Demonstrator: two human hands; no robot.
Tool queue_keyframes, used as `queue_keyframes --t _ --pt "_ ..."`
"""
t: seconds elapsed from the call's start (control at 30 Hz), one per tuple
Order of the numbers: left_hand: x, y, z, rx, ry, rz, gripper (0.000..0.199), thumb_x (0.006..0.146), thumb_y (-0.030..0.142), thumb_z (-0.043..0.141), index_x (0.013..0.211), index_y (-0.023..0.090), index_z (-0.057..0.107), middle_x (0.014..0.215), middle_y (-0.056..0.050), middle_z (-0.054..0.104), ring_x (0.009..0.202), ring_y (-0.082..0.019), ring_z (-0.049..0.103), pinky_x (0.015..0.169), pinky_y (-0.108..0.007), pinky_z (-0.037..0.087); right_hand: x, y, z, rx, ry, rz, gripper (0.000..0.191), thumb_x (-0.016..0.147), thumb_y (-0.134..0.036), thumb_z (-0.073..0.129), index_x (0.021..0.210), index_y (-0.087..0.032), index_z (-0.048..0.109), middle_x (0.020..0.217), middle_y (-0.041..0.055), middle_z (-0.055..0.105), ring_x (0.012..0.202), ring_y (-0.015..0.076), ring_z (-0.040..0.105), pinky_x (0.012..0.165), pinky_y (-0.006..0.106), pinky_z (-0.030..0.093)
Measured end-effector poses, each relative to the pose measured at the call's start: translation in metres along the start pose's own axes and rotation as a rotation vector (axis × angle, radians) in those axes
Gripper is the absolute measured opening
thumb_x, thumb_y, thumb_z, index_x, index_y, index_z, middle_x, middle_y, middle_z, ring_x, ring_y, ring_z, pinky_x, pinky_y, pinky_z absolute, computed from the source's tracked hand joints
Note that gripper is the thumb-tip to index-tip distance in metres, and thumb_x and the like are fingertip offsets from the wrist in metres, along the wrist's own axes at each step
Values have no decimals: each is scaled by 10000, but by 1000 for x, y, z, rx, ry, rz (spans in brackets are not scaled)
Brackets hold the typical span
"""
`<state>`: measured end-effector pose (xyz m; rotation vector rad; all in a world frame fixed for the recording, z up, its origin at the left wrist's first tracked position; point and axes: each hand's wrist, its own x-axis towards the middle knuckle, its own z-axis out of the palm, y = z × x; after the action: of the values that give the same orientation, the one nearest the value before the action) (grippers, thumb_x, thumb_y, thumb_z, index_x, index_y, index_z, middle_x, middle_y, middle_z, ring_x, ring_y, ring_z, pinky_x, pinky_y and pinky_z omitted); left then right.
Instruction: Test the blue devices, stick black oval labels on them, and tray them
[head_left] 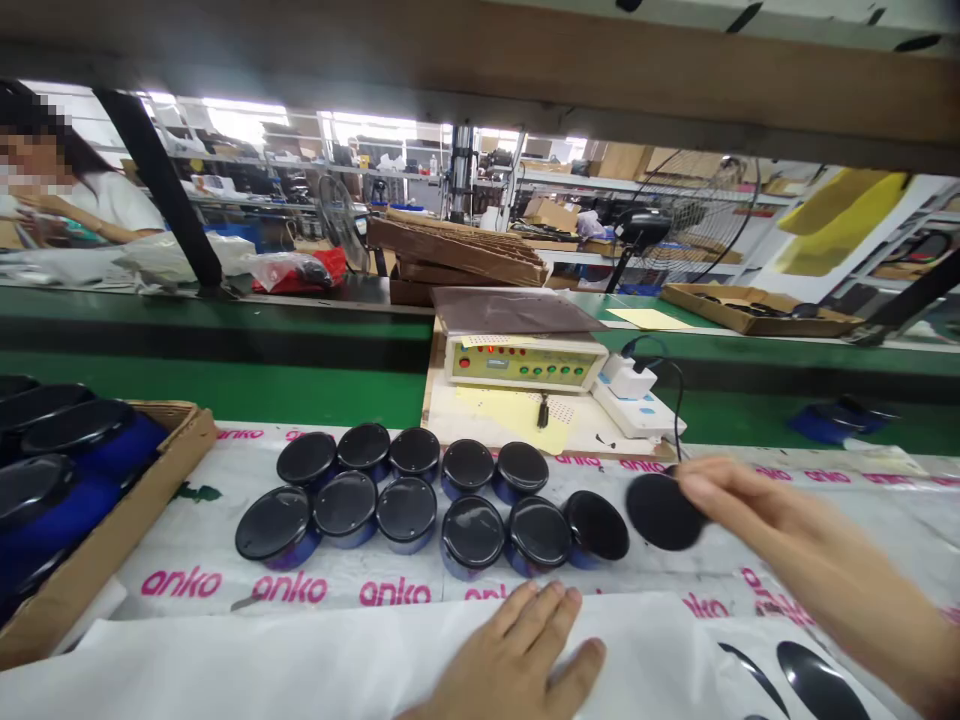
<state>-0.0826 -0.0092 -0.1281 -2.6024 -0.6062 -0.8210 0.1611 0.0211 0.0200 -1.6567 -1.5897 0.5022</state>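
Observation:
My right hand (795, 550) pinches the edge of a round black disc (664, 512), held up at the right end of two rows of blue round cases with black tops. The nearest one, a tilted black-topped case (596, 525), is just left of the disc. My left hand (521, 655) lies flat with fingers stretched out on a white sheet (300, 660), in front of a black-topped case (472, 535). At lower right, shiny black oval pieces (821, 680) rest on a white surface, partly cut off by the frame.
A cardboard box (180, 440) of larger blue and black pieces stands at left. Behind the rows are a control box (525, 362) with lit buttons and a white power strip (637, 400) with cable. An overhead shelf (480, 60) spans the top. A person (112, 200) sits far left.

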Motion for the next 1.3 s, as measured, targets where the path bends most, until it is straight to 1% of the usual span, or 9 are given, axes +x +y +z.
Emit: queue_keyframes --t 0.1,0.17,0.27,0.47,0.67,0.87,1.0,1.1,1.3 --pt "1 0 0 -16 40 -36 306 948 283 466 1235 188 513 1209 -84 630 1152 -226 564 1028 -351 357 3 8 37 288 -158 206 353 760 -563 637 724 -212 633 748 17 608 736 184 536 677 274 435" --pt "2 -1 -1 -24 67 -53 287 948 282 462 1212 194 530 1184 -72 644 1127 -215 579 1019 -336 365 0 20 55 387 -130 268 354 759 -552 642 717 -201 614 714 11 574 704 179 516 652 285 428" --pt "4 -3 -6 -14 34 -15 290 950 260 454 1221 185 525 1200 -80 634 1136 -214 572 1019 -336 362 -4 33 66 494 -62 293 348 760 -552 630 733 -209 578 722 16 557 716 188 523 675 310 444" --pt "7 -7 -11 -13 -29 34 293 950 228 455 1228 168 526 1219 -94 618 1157 -228 559 1078 -369 295 -6 35 62 604 23 323 315 774 -529 623 782 -217 581 767 19 533 732 180 495 695 311 431" --pt "8 -7 -8 -33 -54 41 301 967 253 424 1232 192 553 1197 -78 633 1145 -215 573 1135 -393 192 -13 36 69 612 -59 343 334 785 -497 639 701 -188 545 764 5 478 717 145 427 645 259 384" --pt "3 -4 -5 -64 -70 25 326 973 299 423 1255 198 554 1218 -90 620 1181 -230 547 1131 -399 215 -17 40 70 602 -115 335 338 816 -496 605 690 -193 523 812 10 463 753 148 419 642 243 371" --pt "-3 5 6 -98 17 -81 322 983 297 384 1233 203 564 1245 -93 601 1238 -238 496 1117 -394 254 -19 40 67 577 -137 310 301 855 -454 580 709 -197 523 831 3 464 771 141 421 651 239 357" --pt "-7 11 12 -114 10 -107 323 976 322 409 1237 200 554 1312 -112 549 1264 -254 469 1113 -405 263 -19 40 67 515 -138 297 300 871 -451 557 712 -199 517 830 4 470 764 144 431 652 246 358" --pt "-6 10 7 -142 -17 -94 340 976 331 407 1249 189 551 1317 -130 540 1286 -274 442 1111 -414 252 -17 34 68 371 -101 233 311 869 -452 537 683 -205 505 777 -4 480 733 145 461 658 246 377"
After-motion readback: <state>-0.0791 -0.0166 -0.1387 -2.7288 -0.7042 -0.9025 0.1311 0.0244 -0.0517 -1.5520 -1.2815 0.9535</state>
